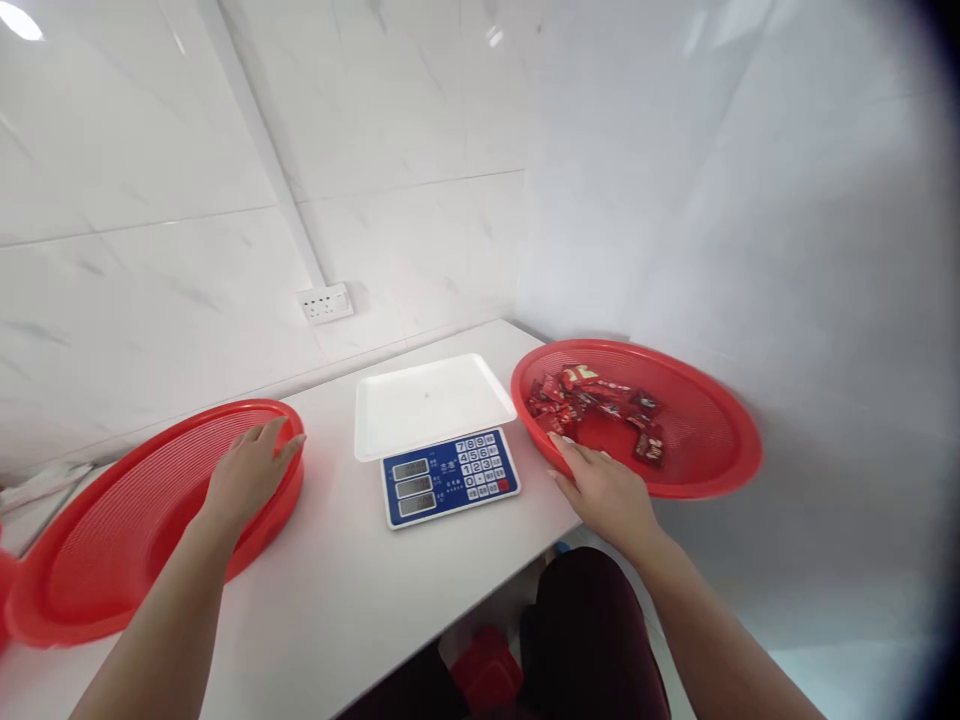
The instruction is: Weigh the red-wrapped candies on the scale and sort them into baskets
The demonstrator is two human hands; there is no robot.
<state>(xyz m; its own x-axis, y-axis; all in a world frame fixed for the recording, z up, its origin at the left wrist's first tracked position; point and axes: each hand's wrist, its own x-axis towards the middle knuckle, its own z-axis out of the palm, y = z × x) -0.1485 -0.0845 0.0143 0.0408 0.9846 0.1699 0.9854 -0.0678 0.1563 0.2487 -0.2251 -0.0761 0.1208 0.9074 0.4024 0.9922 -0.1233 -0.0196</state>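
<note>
My left hand (251, 472) grips the right rim of a red plastic basket (112, 540) that lies tilted on the white table at the left. My right hand (604, 490) holds the near rim of a second red basket (705, 440) at the table's right corner. That basket holds several small red snack packets (600, 400). Between the two baskets stands a digital scale (439, 435) with a white weighing tray and a blue keypad panel facing me.
The white table (337, 590) stands in a corner of white tiled walls. A wall socket (325, 303) sits behind the scale. My dark-clothed lap (592, 640) and something red (487, 670) show below the table's front edge.
</note>
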